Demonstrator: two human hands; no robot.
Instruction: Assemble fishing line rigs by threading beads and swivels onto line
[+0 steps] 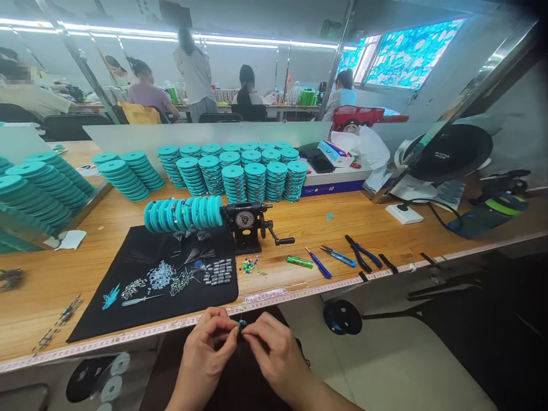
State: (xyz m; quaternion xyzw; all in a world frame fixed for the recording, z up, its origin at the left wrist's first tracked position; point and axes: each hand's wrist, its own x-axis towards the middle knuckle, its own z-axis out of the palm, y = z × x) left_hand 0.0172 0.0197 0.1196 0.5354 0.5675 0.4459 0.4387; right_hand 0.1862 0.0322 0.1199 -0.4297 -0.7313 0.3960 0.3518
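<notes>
Black matting likely stops pale-blue bits scattering, while left hand and right hand together pinch a small dark piece, presumably to steady it.

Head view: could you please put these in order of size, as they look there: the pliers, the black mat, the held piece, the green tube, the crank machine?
1. Black mat
2. Crank machine
3. Pliers
4. Green tube
5. Held piece, partly covered by the fingers, yet clearly smallest
</notes>
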